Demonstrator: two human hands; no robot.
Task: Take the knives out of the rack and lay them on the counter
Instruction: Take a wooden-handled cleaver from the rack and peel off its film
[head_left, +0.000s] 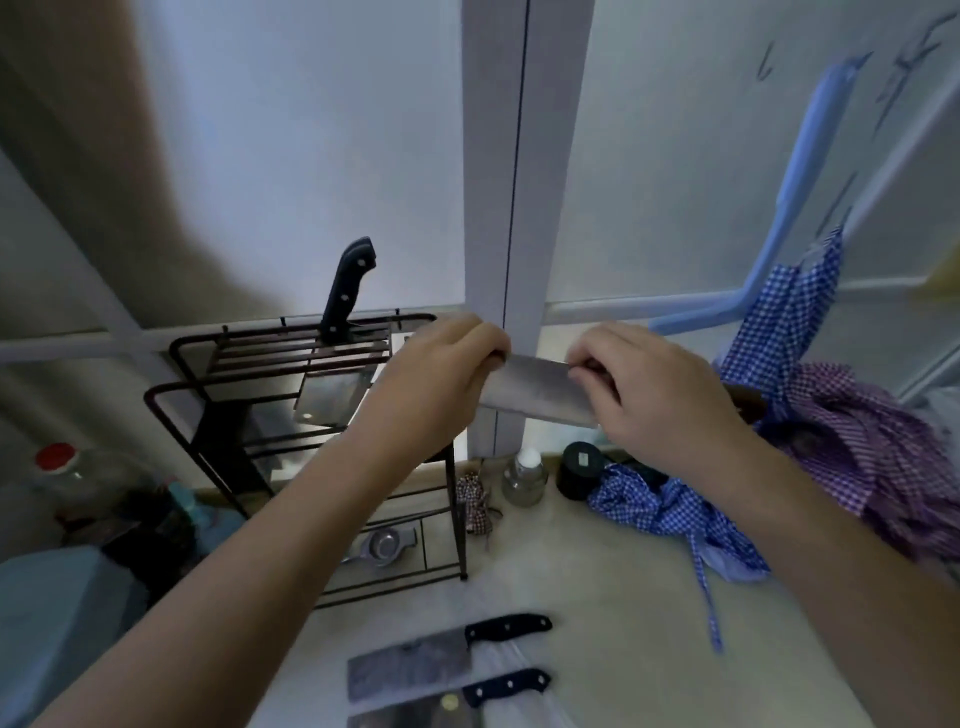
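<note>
Between the fingers of both hands, a cleaver is hanging level in the air — left hand curling over one blade end, right hand pinching the top edge. Below the fingers, two cleavers are lying on the pale counter. Left of the fingers, the wire rack is holding one black-handled knife — blade down. Beside the right fingers, checked cloths, a dark jar and a small bottle are crowding the window wall.

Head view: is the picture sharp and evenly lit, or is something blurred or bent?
Head view: dim, bluish light; wide-angle lens bends the window frame; both hands, left hand and right hand, and the held cleaver are slightly soft.
</note>
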